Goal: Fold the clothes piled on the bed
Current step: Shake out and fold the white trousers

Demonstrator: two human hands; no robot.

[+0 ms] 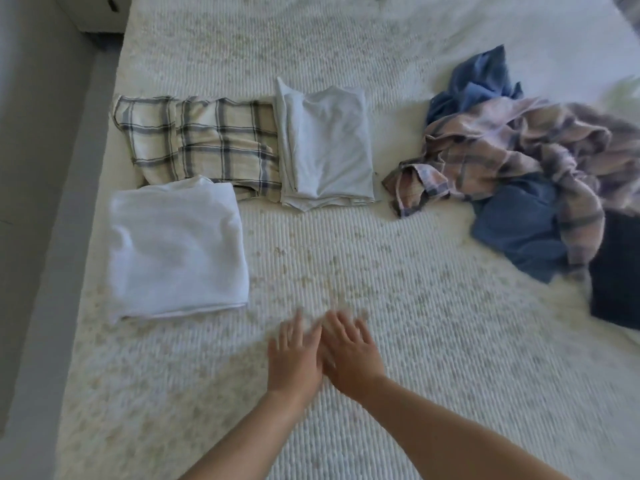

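Grey floor (38, 168) — runs along the bed's side, well to the left of the hand. White furniture piece (100, 12) with dark handle (112, 4) — far upper left.

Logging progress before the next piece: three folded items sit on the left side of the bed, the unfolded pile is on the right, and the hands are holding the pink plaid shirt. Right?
Not quite. In the head view the left hand and right hand are empty, open over the bare bed; the pink plaid shirt lies in the unfolded pile. The white top, plaid shirt and grey top are folded on the left.
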